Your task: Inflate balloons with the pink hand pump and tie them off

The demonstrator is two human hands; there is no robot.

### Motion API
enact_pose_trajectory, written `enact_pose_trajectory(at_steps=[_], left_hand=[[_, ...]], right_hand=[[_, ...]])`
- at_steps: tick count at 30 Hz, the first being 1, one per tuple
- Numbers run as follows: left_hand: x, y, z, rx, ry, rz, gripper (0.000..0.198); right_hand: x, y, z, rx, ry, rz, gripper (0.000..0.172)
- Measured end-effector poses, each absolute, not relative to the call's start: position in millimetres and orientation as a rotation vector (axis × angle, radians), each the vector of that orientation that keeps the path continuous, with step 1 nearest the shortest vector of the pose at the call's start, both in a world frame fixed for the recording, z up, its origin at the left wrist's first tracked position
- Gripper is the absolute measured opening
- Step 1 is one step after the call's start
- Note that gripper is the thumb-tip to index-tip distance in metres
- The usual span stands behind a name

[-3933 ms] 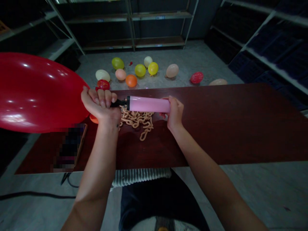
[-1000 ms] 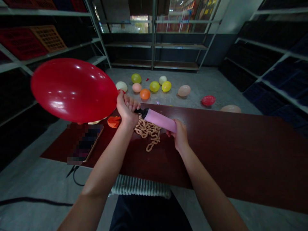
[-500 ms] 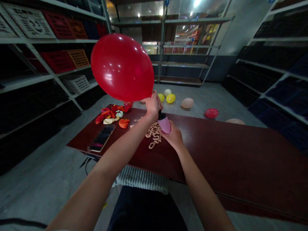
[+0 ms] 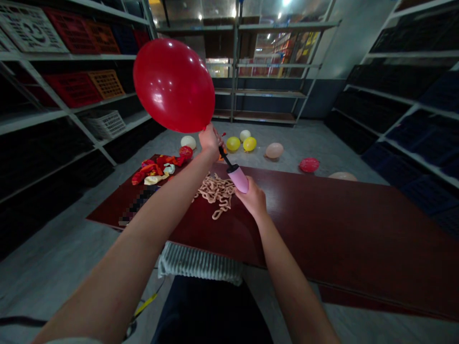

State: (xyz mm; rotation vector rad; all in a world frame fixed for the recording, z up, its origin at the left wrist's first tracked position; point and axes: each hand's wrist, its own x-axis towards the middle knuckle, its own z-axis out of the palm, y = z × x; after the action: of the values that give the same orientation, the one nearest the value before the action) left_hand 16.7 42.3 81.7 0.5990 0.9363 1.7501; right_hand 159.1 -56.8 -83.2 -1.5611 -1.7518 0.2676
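A large inflated red balloon point(image 4: 174, 86) hangs in the air at upper left, its neck pinched in my closed left hand point(image 4: 210, 138). A pink hand balloon pump point(image 4: 238, 178) is wrapped in the fingers of my right hand point(image 4: 254, 198). The pump's black rod point(image 4: 224, 156) shows between my two hands, running up to the left one. How the balloon's neck meets the pump is hidden by my left fingers. Below the pump, a beige chain point(image 4: 215, 191) lies heaped on the dark red table point(image 4: 322, 220).
Uninflated balloons point(image 4: 152, 169) and a partly hidden phone point(image 4: 138, 203) lie on the table's left. Beyond it, yellow balloons point(image 4: 250, 144), a pink balloon point(image 4: 274, 150) and a small red balloon point(image 4: 309, 165) rest on the floor. Shelves with crates point(image 4: 73, 88) stand at left.
My hands have drawn apart, and more of the pump's black rod shows between them. The balloon and my left hand have shifted left and slightly up in view.
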Motion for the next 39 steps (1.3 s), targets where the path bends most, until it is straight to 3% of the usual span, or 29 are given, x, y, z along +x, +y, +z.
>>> enact_pose_trajectory(at_steps=[10, 24, 33, 39], left_hand=[[16.1, 66.8, 124.9, 0.805, 0.861, 1.663, 0.048], [99.3, 44.5, 64.4, 0.895, 0.909, 1.462, 0.050], [65.3, 37.4, 81.2, 0.825, 0.933, 1.589, 0.045], [36.2, 37.5, 120.7, 0.828, 0.910, 1.662, 0.044]], right_hand=[[155.5, -50.8, -90.0, -1.512, -1.598, 0.366, 0.048], [158.1, -46.6, -84.4, -1.592, -1.378, 0.533, 0.050], [157.4, -44.4, -90.4, -1.421, -1.513, 0.610, 0.053], [157.4, -50.0, -91.5, -1.294, -1.596, 0.638, 0.053]])
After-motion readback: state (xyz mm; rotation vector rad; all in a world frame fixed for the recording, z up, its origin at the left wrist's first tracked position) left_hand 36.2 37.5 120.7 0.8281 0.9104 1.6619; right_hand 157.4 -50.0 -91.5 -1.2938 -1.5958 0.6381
